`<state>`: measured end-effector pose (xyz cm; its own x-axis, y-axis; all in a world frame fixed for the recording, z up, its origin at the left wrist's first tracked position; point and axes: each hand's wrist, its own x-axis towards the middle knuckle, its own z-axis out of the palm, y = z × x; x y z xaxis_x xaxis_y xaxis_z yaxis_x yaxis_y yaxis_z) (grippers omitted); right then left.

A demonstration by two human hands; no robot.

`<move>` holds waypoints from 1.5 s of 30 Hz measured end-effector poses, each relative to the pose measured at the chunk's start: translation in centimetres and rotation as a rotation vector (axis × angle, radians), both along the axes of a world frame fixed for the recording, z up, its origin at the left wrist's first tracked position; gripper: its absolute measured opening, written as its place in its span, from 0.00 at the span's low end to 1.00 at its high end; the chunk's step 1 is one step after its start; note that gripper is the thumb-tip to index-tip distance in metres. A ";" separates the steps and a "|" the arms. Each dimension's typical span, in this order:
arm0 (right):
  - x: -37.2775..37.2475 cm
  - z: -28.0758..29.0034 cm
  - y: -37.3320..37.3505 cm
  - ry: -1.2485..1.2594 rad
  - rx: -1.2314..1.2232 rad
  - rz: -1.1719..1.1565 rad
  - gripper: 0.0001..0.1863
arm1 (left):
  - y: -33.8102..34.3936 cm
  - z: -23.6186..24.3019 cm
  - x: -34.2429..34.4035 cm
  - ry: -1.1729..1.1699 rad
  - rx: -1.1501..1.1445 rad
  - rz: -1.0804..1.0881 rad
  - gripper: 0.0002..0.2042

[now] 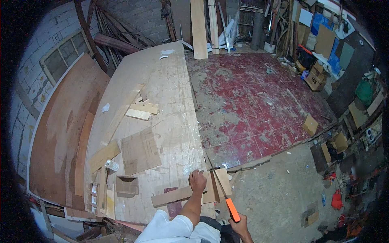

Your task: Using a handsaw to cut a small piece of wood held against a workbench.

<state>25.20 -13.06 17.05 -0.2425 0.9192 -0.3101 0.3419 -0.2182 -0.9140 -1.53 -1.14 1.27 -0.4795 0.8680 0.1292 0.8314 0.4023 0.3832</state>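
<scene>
My right hand [240, 225] is closed around the orange handle of a handsaw [232, 209]. The saw's narrow blade points away from me, passing the right edge of the plywood-topped table [178, 137]. At that edge, my left hand [197, 181] presses down with bent fingers on the right end of a short wooden board [172, 197]. A dark red flat piece [174, 208] lies partly under this board. More pale wood pieces [222, 182] are beside the blade; where the saw teeth touch is hard to make out.
On the table lie a brown flat sheet [141, 150], an open wooden box [127, 185], a white bottle [112, 165] and small offcuts [142, 110]. A large brown panel [60, 137] leans at the left. Dusty red tiles [259, 109] stretch beyond the right edge; cartons [315, 79] stand farther back.
</scene>
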 end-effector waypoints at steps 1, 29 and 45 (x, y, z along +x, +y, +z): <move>-0.2 0.0 0.1 -0.015 0.004 0.011 0.08 | 0.1 -0.1 0.0 -0.002 -0.008 -0.006 0.15; 2.5 -0.6 1.3 0.153 0.179 -0.321 0.05 | 0.9 0.0 -0.8 0.063 0.016 -0.021 0.15; 2.0 -0.2 1.7 0.172 -0.052 -0.272 0.07 | 0.0 0.1 -0.4 0.040 -0.011 -0.018 0.17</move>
